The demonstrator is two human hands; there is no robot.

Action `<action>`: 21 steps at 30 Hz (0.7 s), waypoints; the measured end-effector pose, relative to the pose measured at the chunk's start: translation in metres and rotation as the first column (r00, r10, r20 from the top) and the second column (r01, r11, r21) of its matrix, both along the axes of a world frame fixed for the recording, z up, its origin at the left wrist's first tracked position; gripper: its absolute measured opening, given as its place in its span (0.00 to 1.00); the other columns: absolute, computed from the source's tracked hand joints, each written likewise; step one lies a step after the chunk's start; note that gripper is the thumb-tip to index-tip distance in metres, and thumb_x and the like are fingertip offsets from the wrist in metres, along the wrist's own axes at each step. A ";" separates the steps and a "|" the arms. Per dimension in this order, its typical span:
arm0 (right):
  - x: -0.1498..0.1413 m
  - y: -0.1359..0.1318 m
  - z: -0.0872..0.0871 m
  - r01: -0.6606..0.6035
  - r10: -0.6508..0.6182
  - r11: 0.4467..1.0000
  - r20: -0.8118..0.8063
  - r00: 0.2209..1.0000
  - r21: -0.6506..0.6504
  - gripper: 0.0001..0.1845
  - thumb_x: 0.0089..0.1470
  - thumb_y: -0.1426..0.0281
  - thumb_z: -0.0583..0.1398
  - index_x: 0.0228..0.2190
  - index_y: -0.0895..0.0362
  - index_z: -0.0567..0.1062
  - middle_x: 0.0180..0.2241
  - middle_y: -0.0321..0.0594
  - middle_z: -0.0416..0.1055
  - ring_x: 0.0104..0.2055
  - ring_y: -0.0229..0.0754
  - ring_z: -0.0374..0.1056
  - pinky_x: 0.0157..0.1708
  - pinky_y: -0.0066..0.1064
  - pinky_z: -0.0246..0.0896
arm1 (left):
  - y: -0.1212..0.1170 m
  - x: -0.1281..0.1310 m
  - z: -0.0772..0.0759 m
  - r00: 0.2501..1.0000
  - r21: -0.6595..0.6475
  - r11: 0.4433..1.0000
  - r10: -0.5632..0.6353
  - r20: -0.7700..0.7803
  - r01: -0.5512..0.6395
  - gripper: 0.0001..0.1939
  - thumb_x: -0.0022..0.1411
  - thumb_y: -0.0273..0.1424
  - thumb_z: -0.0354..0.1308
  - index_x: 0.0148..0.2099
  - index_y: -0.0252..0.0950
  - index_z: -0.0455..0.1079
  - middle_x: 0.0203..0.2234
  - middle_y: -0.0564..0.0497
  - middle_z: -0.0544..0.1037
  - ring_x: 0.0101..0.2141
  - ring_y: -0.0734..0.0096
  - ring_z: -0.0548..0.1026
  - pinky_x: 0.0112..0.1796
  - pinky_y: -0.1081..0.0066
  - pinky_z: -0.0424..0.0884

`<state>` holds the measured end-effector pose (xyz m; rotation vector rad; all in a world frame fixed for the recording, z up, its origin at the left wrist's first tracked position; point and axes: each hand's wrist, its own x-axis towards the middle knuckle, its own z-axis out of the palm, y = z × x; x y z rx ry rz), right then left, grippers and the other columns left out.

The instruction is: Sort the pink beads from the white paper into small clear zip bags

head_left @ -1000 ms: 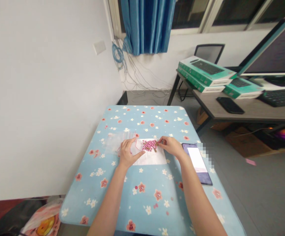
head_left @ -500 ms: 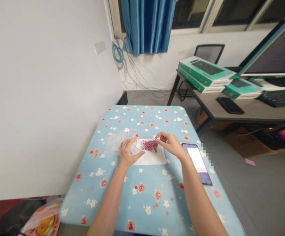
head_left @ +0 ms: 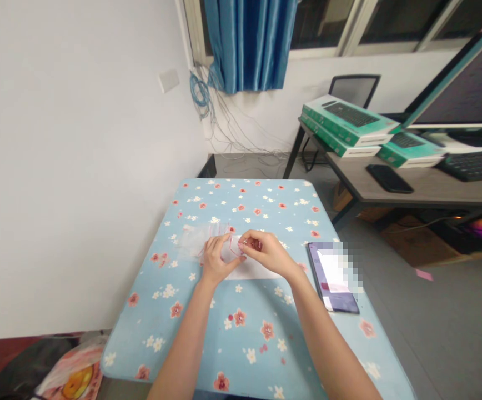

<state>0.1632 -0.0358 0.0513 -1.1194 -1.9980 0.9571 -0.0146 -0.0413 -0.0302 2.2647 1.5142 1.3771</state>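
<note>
A small clear plastic zip bag (head_left: 227, 253) with a red-lined mouth lies on the table, and my left hand (head_left: 216, 261) holds its mouth, thumb and fingers on either side. At that mouth my right hand (head_left: 264, 250) has its fingertips pinched together; whatever is between them is too small to make out. Beneath the right hand, a white sheet (head_left: 257, 272) shows in part. Small purplish-pink buds (head_left: 257, 244) lie on it, mostly hidden by my fingers.
More clear plastic bags (head_left: 189, 241) lie left of my left hand. A lit phone (head_left: 335, 278) rests at the right edge of the flower-patterned table (head_left: 191, 333). Beyond stands a desk (head_left: 432, 191) with green keyboard boxes (head_left: 349, 125) and a black phone (head_left: 388, 179).
My right hand has moved left from the far side of the buds to the bag's mouth and now covers most of the pile. The left hand stays in place.
</note>
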 end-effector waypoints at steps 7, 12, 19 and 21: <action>0.003 0.001 0.001 0.013 -0.014 1.000 0.029 1.000 0.007 0.08 0.56 0.64 0.57 0.34 0.55 0.73 0.21 0.31 0.65 0.23 0.33 0.58 0.25 0.25 0.51 | 0.000 0.000 0.000 1.000 -0.014 1.000 0.005 0.000 -0.005 0.29 0.51 0.45 0.63 0.52 0.37 0.65 0.40 0.45 0.76 0.41 0.59 0.72 0.43 0.60 0.67; 0.025 0.006 0.001 0.135 -0.144 0.990 0.282 0.949 0.049 0.08 0.55 0.64 0.57 0.33 0.55 0.74 0.24 0.34 0.70 0.25 0.35 0.62 0.26 0.26 0.49 | 0.000 -0.001 0.001 1.000 -0.015 1.000 0.004 -0.007 -0.004 0.30 0.49 0.47 0.64 0.51 0.36 0.65 0.40 0.45 0.76 0.41 0.58 0.72 0.43 0.60 0.67; 0.044 0.014 -0.018 0.174 -0.097 0.983 0.632 0.769 -0.061 0.08 0.47 0.63 0.62 0.26 0.55 0.75 0.25 0.36 0.72 0.26 0.36 0.64 0.23 0.26 0.44 | 0.000 0.000 0.002 1.000 -0.004 1.000 0.010 -0.010 -0.011 0.30 0.50 0.47 0.63 0.51 0.36 0.65 0.40 0.44 0.76 0.41 0.58 0.72 0.44 0.60 0.67; 0.042 0.015 -0.023 0.174 -0.073 0.981 0.652 0.755 -0.091 0.08 0.47 0.63 0.62 0.26 0.55 0.75 0.26 0.36 0.73 0.28 0.37 0.65 0.23 0.26 0.45 | 0.000 0.000 0.002 1.000 -0.008 1.000 0.012 -0.010 -0.012 0.30 0.50 0.47 0.63 0.51 0.36 0.65 0.40 0.44 0.76 0.41 0.58 0.72 0.44 0.60 0.67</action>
